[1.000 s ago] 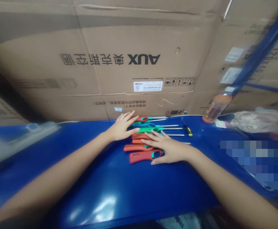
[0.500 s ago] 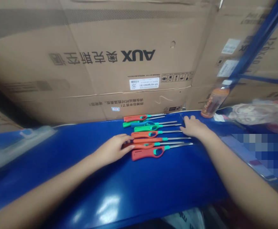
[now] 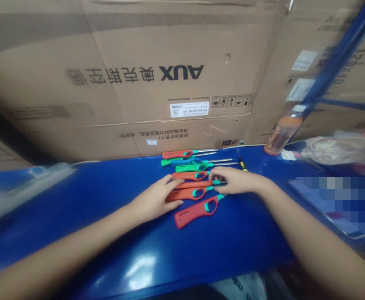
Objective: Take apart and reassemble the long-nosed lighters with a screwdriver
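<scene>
Several long-nosed gas lighters lie in a row on the blue shelf top, handles to the left. My left hand (image 3: 159,198) is closed round the handle end of an orange lighter (image 3: 187,193), thumb below and fingers above. My right hand (image 3: 237,180) pinches the neck of the orange lighter lying on edge (image 3: 197,183) just behind it, its fingers covering part of the metal tube. A red lighter (image 3: 195,213) lies tilted in front, its nozzle partly hidden. Behind are another orange lighter (image 3: 188,176), a green lighter (image 3: 190,168), a blue lighter (image 3: 187,162) and a red-orange lighter (image 3: 177,154).
A large cardboard box (image 3: 132,104) stands along the back of the blue shelf (image 3: 107,254). At right are a drink bottle (image 3: 283,133), a small yellow-and-black tool (image 3: 242,163), plastic bags (image 3: 329,148) and a flat panel (image 3: 323,204). Clear plastic packaging (image 3: 35,187) lies left.
My right hand has moved left from the small tool near the nozzle tips to the lighters' necks. The front red lighter has slid nearer and turned, leaving a gap behind it.
</scene>
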Motion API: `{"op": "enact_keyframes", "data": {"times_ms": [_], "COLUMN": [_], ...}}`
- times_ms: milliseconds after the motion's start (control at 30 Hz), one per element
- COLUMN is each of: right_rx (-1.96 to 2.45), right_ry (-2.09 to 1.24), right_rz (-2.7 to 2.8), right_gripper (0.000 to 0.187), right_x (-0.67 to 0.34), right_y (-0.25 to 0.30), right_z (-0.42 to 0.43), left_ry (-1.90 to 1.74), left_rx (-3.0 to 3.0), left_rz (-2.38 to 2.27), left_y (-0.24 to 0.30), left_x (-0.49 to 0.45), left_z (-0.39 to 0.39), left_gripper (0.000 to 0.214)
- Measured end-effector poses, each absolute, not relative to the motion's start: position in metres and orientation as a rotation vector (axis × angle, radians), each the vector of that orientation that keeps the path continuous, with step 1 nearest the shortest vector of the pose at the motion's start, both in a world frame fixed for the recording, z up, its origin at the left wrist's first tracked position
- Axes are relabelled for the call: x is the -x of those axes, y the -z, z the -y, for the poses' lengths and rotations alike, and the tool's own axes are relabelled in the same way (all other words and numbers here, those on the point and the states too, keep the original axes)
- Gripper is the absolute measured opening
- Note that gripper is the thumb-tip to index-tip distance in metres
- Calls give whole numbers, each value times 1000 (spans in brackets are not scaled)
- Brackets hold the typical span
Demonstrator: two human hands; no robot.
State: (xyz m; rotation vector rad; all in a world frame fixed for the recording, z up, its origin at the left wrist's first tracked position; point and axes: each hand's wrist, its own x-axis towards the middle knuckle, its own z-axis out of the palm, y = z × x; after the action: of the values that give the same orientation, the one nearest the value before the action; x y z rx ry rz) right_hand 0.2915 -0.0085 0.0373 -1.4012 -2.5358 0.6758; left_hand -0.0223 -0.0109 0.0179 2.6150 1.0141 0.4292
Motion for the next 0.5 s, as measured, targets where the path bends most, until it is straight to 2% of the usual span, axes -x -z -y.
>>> {"op": "enact_keyframes", "data": {"times_ms": [167, 333, 500], "right_rx": [1389, 1358, 1493], "right_ry": [-526, -387, 15], "right_rz": [2615, 2633, 2432], "right_gripper": [12, 10, 14], "right_x": [-280, -284, -285], "right_y": [-30, -30, -20], "right_z": [12, 9, -6], "left_ry": [-561, -643, -784], "left_rx": [-2703, -2812, -2894], "left_rz": [-833, -780, -815], "left_y": [-1, -7, -13], "left_x": [18, 12, 7], "left_z": [2, -3, -31], "left_gripper": [53, 49, 44]}}
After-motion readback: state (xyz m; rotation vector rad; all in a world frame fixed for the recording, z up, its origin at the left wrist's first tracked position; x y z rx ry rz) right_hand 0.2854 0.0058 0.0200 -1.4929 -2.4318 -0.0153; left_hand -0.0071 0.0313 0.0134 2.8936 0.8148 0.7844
